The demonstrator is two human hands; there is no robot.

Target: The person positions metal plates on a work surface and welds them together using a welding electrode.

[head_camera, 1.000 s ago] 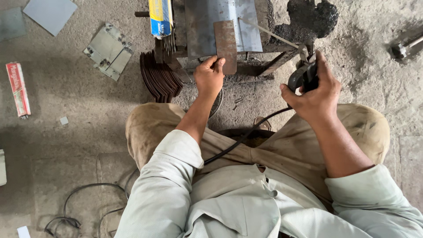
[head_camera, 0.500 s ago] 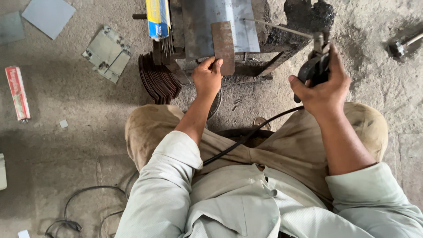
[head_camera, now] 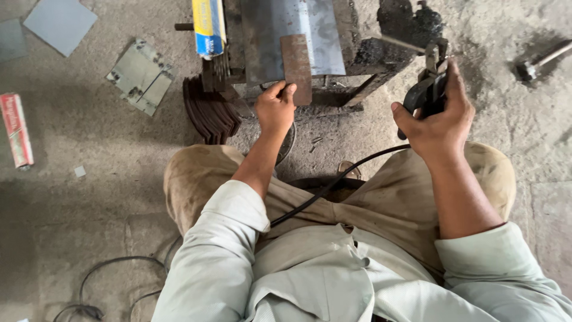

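My left hand [head_camera: 275, 107] pinches the near end of a rusty flat metal strip [head_camera: 296, 62] that lies on a grey steel plate [head_camera: 286, 30] on a low metal stand. My right hand [head_camera: 438, 116] grips a black welding electrode holder [head_camera: 424, 94], raised at the right of the stand. Its black cable [head_camera: 333, 182] runs down across my lap between my knees. A thin rod [head_camera: 405, 43] sticks out from the holder's tip toward the stand.
A stack of dark curved metal pieces [head_camera: 210, 110] leans beside the stand. A yellow and blue box [head_camera: 208, 27] rests at its left. Flat grey sheets [head_camera: 140, 74] and a red packet [head_camera: 16, 130] lie on the concrete floor. A hammer [head_camera: 539, 62] lies far right. Loose wires [head_camera: 101, 286] curl bottom left.
My right hand has lifted the electrode holder up and away from my knee, toward the right side of the stand. My left hand stays on the strip.
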